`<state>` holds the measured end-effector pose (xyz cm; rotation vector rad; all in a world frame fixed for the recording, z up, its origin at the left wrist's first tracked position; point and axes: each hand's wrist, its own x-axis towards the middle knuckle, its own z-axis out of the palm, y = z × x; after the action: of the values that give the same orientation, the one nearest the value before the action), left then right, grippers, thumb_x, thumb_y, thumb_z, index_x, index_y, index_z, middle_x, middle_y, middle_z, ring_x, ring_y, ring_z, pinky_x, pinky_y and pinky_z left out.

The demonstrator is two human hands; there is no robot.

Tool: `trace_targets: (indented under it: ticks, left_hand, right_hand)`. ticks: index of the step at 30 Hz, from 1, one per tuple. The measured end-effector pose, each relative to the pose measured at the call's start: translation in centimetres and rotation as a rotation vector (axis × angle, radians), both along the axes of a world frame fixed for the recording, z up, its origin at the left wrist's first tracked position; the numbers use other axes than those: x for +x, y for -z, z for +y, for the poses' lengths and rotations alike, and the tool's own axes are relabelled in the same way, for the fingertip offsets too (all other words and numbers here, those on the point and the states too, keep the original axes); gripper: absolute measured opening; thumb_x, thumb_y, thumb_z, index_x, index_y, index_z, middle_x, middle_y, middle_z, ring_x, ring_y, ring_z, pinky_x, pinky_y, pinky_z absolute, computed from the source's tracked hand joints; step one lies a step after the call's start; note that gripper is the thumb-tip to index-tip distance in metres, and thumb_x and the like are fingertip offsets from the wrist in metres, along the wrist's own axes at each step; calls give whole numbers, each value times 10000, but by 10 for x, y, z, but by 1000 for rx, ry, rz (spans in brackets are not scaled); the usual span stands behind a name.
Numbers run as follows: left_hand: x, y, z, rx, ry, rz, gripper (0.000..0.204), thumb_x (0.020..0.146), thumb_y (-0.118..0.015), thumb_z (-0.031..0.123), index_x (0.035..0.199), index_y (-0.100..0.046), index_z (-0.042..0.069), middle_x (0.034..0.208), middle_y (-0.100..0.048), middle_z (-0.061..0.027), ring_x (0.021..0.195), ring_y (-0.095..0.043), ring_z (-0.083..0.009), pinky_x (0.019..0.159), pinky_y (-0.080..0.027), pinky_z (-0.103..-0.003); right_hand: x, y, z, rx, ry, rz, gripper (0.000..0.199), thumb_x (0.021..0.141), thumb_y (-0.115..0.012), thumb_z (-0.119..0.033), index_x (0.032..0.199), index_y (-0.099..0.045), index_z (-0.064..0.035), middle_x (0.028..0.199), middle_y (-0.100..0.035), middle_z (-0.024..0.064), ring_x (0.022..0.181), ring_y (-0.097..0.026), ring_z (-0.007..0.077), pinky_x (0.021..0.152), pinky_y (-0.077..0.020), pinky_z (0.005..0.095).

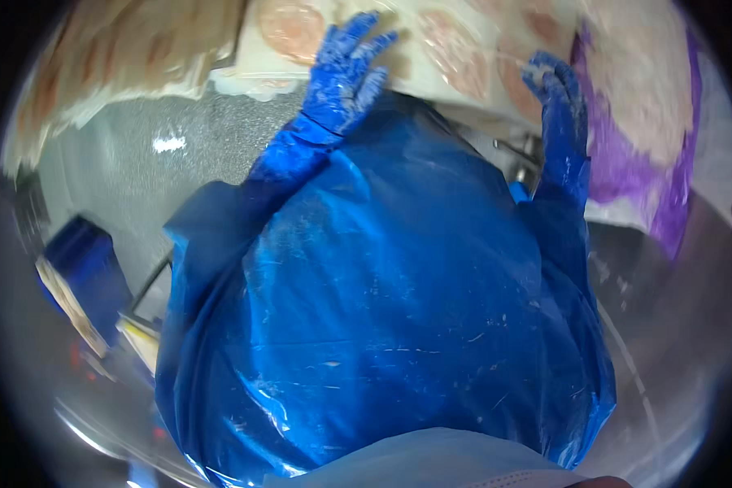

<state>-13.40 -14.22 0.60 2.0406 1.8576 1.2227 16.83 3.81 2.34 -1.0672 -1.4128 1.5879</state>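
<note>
My left hand (346,77), in a blue glove smeared with whitish residue, is held with its fingers spread over the near edge of a white work surface. Nothing is in it. Beside it lie flat pinkish rounds (289,31) and an oval pinkish piece (454,55), looking glossy as if under clear film. My right hand (559,89), gloved the same way, has its fingers curled in at the right end of that surface. Some whitish matter shows at its fingertips, too blurred to name. Just right of it, a pale soft mass (638,77) fills a purple plastic liner (618,175).
Layered pale sheets with pinkish pieces (130,61) lie at the far left. Below them is a wet metal surface (171,146). A dark blue box (89,268) stands lower left. A metal fitting (520,154) juts out near my right wrist. My blue apron (398,301) fills the middle.
</note>
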Motion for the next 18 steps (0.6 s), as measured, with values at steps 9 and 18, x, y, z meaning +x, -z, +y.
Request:
trace_targets:
  ticks: [9,18]
  left_hand:
    - [101,-6,54,-186,417,158,815,902,-644,388,1556,-319,27,1592,-319,-243,1495,-277,-402,1224,-162,-563]
    - [105,5,66,-125,395,337,677,939,-603,379,1498,-423,41,1547,-401,-232,1462,-341,-398,1218,-196,-556]
  right_hand:
    - [94,-26,-36,16,299,-47,358,991,-437,10,1326,-560,47,1321,-594,189,1214,-608,295,1047,-527,405]
    - [74,-59,-38,102,59,-283,252,985,-610,-106,1222,-675,-49,1162,-713,80,1088,-682,211,962,-528,312]
